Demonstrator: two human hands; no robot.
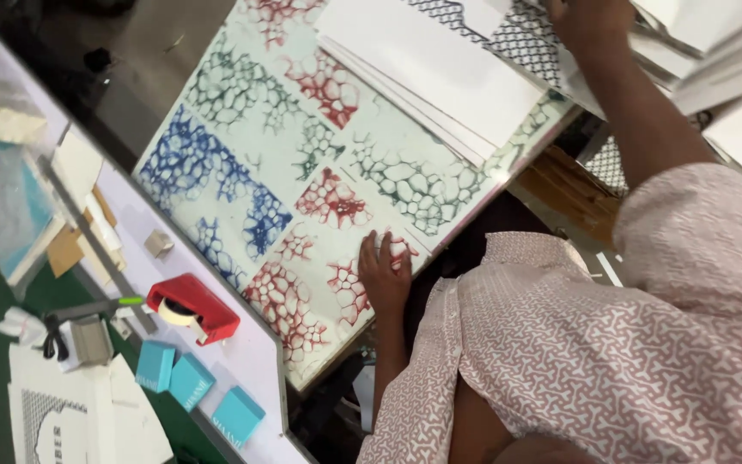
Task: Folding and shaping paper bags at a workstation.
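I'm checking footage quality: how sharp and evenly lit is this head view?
Head view: tilted; the patterned sheet is fairly sharp under soft, even light; the white card stack looks washed out; the right hand is cut off at the top edge; the floor is dark.

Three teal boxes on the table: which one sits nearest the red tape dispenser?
The leftmost teal box, just below the red tape dispenser. The middle teal box and the rightmost teal box trail away from it toward the table's lower edge.
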